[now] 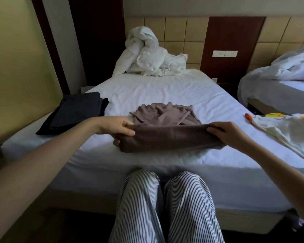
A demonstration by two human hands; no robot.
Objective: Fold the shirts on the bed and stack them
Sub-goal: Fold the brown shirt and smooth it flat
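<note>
A brown shirt [167, 135] lies across the near middle of the white bed [147, 90], its lower part doubled over into a thick fold and its upper part rumpled behind. My left hand [116, 128] pinches the fold's left end. My right hand [225, 133] grips the fold's right end, lifting it slightly off the sheet. A folded dark navy garment [75, 112] rests at the bed's left edge. A white shirt with yellow and orange print [284, 130] lies spread at the right edge.
A crumpled white duvet [147, 55] is heaped at the head of the bed. A second bed with bedding [279, 81] stands to the right across a narrow gap. A yellow wall [16, 67] runs along the left. My knees in striped trousers [165, 204] touch the bed's foot.
</note>
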